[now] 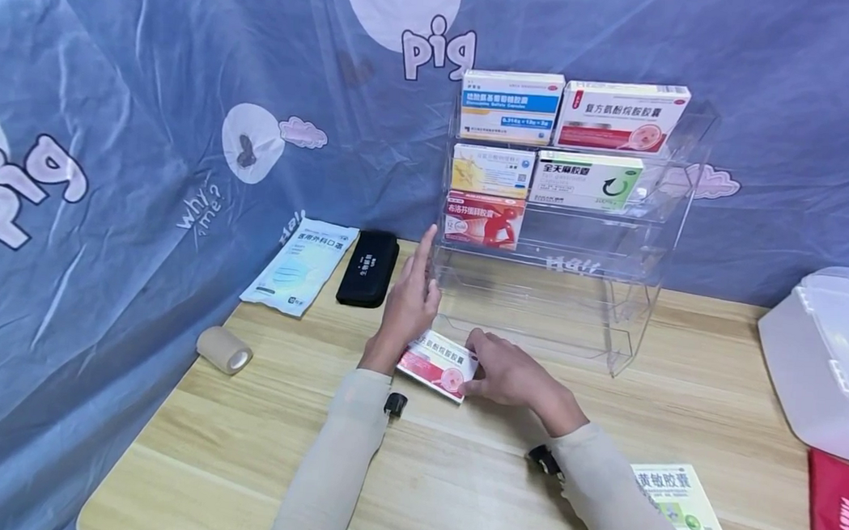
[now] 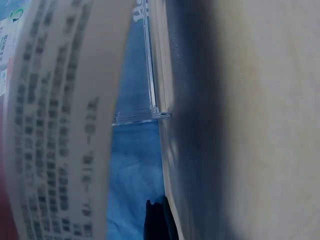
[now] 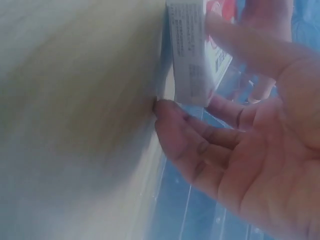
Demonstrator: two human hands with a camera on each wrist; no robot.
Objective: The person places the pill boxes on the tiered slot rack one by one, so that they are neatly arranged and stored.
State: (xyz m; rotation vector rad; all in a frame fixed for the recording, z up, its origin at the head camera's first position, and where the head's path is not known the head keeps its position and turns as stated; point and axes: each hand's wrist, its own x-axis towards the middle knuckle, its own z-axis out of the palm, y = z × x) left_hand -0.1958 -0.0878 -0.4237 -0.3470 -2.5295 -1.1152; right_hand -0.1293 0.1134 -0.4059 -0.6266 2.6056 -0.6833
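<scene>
A white and red medicine box (image 1: 433, 365) is just above or on the wooden table, tilted, between both hands. My right hand (image 1: 511, 373) grips its right end; in the right wrist view the thumb lies on the printed face of the box (image 3: 189, 55) and the other fingers curl at its end and far side. My left hand (image 1: 411, 305) is at the left end of the box, fingers straight and pointing toward the clear rack (image 1: 561, 306). The printed side of the box (image 2: 60, 120) fills the left of the left wrist view, where no left fingers show.
On the rack's upper tiers stand several medicine boxes, including a red one (image 1: 484, 222). Left lie a mask packet (image 1: 300, 265), a black case (image 1: 368, 268) and a tan bandage roll (image 1: 225, 350). Right are a green-white box (image 1: 680, 501), a white bin (image 1: 827, 363) and a red first-aid pouch (image 1: 841, 517).
</scene>
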